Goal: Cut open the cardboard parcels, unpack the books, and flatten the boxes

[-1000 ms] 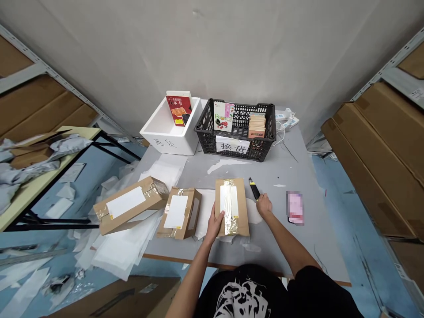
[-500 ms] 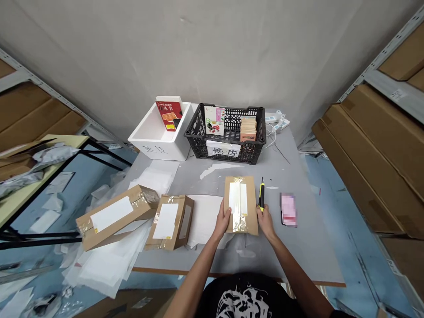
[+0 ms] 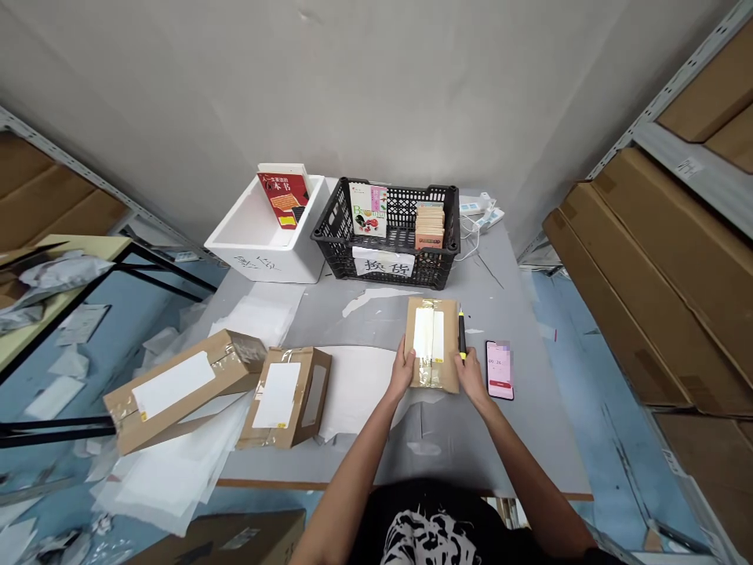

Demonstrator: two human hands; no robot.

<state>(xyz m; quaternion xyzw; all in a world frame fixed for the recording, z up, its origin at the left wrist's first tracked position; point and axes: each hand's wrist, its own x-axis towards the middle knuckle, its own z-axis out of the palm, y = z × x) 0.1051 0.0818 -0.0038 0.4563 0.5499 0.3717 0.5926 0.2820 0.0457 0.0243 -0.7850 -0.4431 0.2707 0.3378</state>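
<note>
My left hand (image 3: 402, 369) grips the lower left side of a small cardboard box (image 3: 422, 370), thumb over its edge. Clear tape and a white label cover the box's top face. At the lower right side of the same box is my right hand (image 3: 469, 370), fingers closed round a black and yellow utility knife (image 3: 462, 337). The knife's thin tip points away from me, alongside the box. To the right of that hand lies a phone (image 3: 500, 369) with a pink screen.
Two taped cardboard boxes, a long one (image 3: 176, 384) and a shorter one (image 3: 286, 396), sit at the left on white sheets (image 3: 176, 471). At the back stand a white foam bin (image 3: 252, 255) and a black crate (image 3: 382, 275), both with books. A power strip (image 3: 485, 212) lies behind.
Both hands have shifted the small box slightly away from me, and it appears a little turned. The knife has rotated in my right hand. My view has also shifted somewhat.
</note>
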